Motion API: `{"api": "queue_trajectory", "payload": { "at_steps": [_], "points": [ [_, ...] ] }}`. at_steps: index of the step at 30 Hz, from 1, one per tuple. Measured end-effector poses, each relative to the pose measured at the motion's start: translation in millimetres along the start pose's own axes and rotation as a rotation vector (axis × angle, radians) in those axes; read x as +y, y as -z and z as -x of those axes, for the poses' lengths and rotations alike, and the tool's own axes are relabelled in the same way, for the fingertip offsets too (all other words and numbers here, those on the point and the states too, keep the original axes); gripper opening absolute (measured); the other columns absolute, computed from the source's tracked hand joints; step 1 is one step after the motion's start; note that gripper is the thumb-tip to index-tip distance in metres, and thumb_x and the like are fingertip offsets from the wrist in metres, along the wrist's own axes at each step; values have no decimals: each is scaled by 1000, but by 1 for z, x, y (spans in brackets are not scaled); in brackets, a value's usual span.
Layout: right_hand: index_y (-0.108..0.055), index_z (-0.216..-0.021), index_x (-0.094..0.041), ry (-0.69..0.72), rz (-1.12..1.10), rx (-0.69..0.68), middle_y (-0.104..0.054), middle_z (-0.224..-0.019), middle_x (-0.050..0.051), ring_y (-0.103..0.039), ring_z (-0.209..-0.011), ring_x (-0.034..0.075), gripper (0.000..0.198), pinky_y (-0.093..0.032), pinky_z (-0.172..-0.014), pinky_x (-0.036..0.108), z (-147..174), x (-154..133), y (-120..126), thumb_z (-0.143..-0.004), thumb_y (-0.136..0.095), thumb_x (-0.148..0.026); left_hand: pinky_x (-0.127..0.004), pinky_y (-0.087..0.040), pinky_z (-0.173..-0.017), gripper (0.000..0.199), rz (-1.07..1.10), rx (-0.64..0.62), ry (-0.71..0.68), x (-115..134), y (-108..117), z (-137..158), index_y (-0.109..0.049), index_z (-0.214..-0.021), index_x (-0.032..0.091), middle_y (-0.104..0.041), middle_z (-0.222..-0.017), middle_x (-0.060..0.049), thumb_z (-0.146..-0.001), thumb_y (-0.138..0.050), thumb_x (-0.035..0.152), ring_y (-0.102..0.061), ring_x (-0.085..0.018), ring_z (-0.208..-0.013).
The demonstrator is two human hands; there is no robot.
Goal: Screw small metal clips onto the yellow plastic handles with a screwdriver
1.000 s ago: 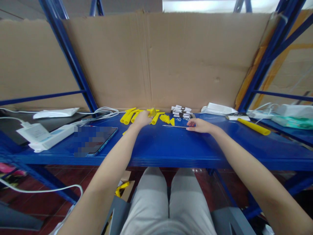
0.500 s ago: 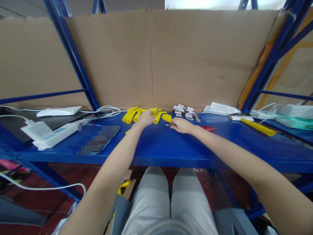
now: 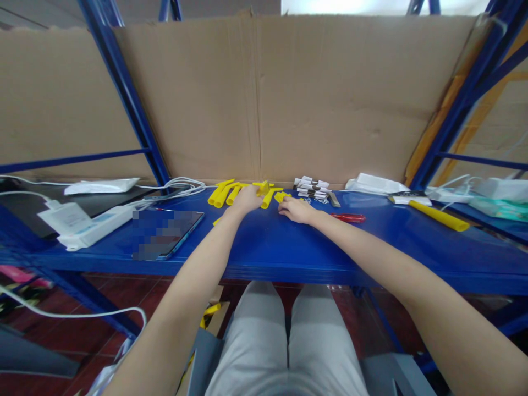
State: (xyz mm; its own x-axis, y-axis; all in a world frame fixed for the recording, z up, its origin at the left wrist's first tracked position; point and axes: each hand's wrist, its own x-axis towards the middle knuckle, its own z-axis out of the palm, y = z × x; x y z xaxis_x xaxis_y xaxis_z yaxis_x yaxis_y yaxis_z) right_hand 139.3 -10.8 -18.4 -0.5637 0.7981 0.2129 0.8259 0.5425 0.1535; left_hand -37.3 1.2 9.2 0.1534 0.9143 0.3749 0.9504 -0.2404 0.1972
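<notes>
My left hand (image 3: pixel 249 200) is closed on a yellow plastic piece (image 3: pixel 263 188) at the back middle of the blue shelf. Yellow tubular parts (image 3: pixel 220 193) lie to its left, and another yellow tube (image 3: pixel 267 199) is just to its right. My right hand (image 3: pixel 296 210) rests low over the shelf with its fingers curled together, beside a small pile of yellow pieces (image 3: pixel 281 196). What those fingers hold, if anything, is hidden. A red-handled tool (image 3: pixel 348 218), perhaps a screwdriver, lies partly behind my right wrist.
Bundled white strips (image 3: pixel 312 187) and small metal bits lie behind my right hand. At left are a tablet-like device (image 3: pixel 181 234), a power strip (image 3: pixel 94 228) and white cables (image 3: pixel 185 187). A long yellow tube (image 3: pixel 439 216) lies at right. Cardboard (image 3: pixel 330 99) closes off the back.
My right hand has shifted slightly left toward the yellow pile, covering the small metal tip seen near its fingers. My left hand stays in place with the yellow piece.
</notes>
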Motion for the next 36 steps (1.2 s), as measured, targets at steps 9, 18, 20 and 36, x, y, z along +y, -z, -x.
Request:
{"api": "queue_trajectory", "payload": {
  "at_steps": [9,18,20,36],
  "points": [
    [-61,-89,-8,-4,-133,76,-61,-94,15,-57,-89,20,17,-42,-80,31,-15,2,-16,-88,-45,-11,-25,-49,-78,30,-2,15,-16,-2,-2,-1,-67,-101,13,-70,-101,-10,-81,-49,26,-64,-22,-94],
    [-62,-84,-8,-40,-227,69,-62,-85,12,-56,-79,17,17,-43,-78,29,-16,5,-21,-88,-48,-14,-27,-49,-81,31,-16,22,-20,-1,-1,0,-67,-103,14,-70,-104,-11,-81,-48,25,-64,-23,-98],
    [-63,-83,-8,-23,-240,60,-62,-85,11,-56,-79,17,16,-43,-78,29,-15,6,-20,-88,-49,-15,-26,-49,-81,30,-14,23,-21,-1,0,1,-67,-102,14,-70,-104,-10,-81,-48,25,-64,-22,-99],
    [-60,-84,-10,-86,-285,141,-61,-85,11,-55,-78,18,18,-42,-78,31,-20,8,-35,-90,-43,-16,-24,-47,-82,29,-30,23,-17,0,1,2,-68,-100,16,-70,-104,-9,-81,-48,26,-63,-22,-100]
  ]
}}
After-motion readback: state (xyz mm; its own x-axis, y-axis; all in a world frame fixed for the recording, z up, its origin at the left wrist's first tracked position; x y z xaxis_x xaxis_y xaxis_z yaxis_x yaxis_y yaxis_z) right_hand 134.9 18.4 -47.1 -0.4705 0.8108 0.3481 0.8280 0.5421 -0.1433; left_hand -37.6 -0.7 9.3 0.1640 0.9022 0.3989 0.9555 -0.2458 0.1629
